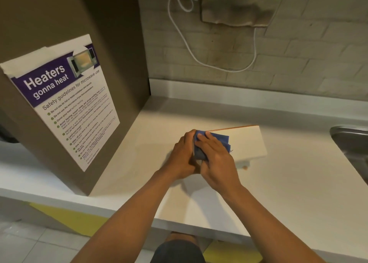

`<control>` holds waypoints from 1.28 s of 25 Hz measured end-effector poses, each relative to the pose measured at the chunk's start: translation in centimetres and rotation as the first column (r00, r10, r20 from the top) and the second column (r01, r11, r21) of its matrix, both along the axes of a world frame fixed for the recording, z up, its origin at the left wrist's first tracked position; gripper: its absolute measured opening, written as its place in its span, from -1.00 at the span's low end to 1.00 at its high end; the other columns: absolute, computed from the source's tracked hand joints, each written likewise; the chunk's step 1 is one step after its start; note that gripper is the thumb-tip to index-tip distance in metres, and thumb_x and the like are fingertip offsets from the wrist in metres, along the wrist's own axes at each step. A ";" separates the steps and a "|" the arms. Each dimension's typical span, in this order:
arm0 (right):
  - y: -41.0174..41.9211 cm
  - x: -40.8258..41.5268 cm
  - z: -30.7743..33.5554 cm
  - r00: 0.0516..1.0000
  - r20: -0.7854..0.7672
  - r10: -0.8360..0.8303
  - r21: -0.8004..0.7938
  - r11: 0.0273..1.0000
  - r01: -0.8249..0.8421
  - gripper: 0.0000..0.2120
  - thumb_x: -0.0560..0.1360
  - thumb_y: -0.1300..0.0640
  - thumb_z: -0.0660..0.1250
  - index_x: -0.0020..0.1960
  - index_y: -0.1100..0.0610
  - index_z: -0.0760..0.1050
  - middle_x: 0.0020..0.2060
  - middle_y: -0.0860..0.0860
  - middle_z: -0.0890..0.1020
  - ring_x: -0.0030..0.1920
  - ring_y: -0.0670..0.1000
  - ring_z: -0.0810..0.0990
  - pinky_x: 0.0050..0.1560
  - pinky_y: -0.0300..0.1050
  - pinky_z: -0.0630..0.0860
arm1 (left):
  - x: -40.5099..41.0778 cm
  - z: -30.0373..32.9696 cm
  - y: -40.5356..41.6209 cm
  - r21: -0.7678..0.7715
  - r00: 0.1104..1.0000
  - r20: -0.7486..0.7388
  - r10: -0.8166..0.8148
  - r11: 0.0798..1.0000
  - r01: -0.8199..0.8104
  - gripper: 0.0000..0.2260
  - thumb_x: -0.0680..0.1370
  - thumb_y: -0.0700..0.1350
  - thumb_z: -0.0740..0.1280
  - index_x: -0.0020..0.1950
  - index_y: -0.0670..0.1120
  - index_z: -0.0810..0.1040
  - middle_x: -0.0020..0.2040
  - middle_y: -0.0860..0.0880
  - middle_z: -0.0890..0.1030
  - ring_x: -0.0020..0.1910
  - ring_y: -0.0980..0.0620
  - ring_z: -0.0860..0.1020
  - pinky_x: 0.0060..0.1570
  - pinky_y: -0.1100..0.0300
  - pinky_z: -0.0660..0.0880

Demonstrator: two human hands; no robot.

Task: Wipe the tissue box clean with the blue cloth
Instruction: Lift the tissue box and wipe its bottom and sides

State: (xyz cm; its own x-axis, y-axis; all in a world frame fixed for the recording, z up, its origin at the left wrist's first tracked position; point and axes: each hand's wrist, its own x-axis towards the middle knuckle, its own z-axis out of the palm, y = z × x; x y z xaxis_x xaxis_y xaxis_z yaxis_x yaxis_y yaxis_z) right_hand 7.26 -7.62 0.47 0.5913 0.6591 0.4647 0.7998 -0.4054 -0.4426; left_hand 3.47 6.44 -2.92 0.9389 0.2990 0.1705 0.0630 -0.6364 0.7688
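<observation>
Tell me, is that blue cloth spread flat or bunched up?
Bunched up: the cloth sits in folds under the right hand on the box.

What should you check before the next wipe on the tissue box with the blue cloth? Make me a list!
1. Blue cloth on the tissue box: ok, it lies over the box's left end.
2. Right hand on the cloth: ok, fingers lie on it.
3. Left hand steadying the box's left end: ok.
4. Box resting on the counter: ok.
5. Room to wipe rightward: ok, the top is bare.
6. Dirt left on the box: cannot tell.
</observation>
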 end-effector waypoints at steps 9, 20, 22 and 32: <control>-0.1 1.0 0.0 0.997 0.034 -0.076 0.062 0.995 0.073 -0.61 0.44 0.22 0.24 0.25 0.17 0.56 0.26 0.06 0.57 0.35 0.07 0.45 0.33 -0.01 0.39 | 0.0 -0.4 -0.2 0.013 0.999 0.011 0.033 0.999 -0.033 0.03 0.16 0.21 0.62 0.49 0.09 0.15 0.41 0.07 0.39 0.33 -0.03 0.46 0.27 -0.10 0.50; -4.1 -2.2 -2.8 0.985 0.170 0.038 -0.036 0.999 -0.032 -0.53 0.30 0.31 0.29 0.20 0.13 0.59 0.25 -0.01 0.58 0.37 -0.02 0.40 0.35 -0.10 0.33 | -0.1 -1.3 -0.2 0.004 0.999 0.008 0.051 0.999 -0.051 -0.10 0.30 0.12 0.59 0.49 0.16 0.14 0.42 0.06 0.36 0.32 -0.04 0.44 0.27 -0.11 0.51; -2.1 -1.6 -1.5 0.989 0.149 -0.011 -0.014 1.000 0.014 -0.53 0.30 0.32 0.28 0.20 0.16 0.58 0.24 0.03 0.59 0.35 0.03 0.44 0.34 -0.11 0.31 | -0.1 -1.2 -0.2 0.000 0.999 0.007 0.036 0.999 -0.036 -0.11 0.31 0.11 0.59 0.51 0.10 0.16 0.42 0.04 0.39 0.33 -0.04 0.45 0.30 -0.09 0.49; -2.3 -2.3 -2.4 0.993 0.121 -0.011 -0.039 0.999 0.016 -0.54 0.34 0.29 0.25 0.23 0.15 0.57 0.27 0.03 0.56 0.38 0.03 0.40 0.37 -0.08 0.34 | 0.0 -1.2 -0.4 -0.054 0.996 -0.043 0.075 0.995 -0.078 -0.24 0.39 0.29 0.40 0.49 0.19 0.13 0.43 0.05 0.41 0.31 -0.05 0.48 0.30 -0.10 0.52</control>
State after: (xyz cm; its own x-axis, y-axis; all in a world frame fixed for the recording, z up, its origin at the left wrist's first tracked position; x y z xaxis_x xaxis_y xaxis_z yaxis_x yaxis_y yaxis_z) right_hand 4.99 -9.87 -1.94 0.5414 0.6709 0.5067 0.8407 -0.4319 -0.3264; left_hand 3.45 6.06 -4.11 0.9187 0.3784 0.1131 0.1424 -0.5847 0.7987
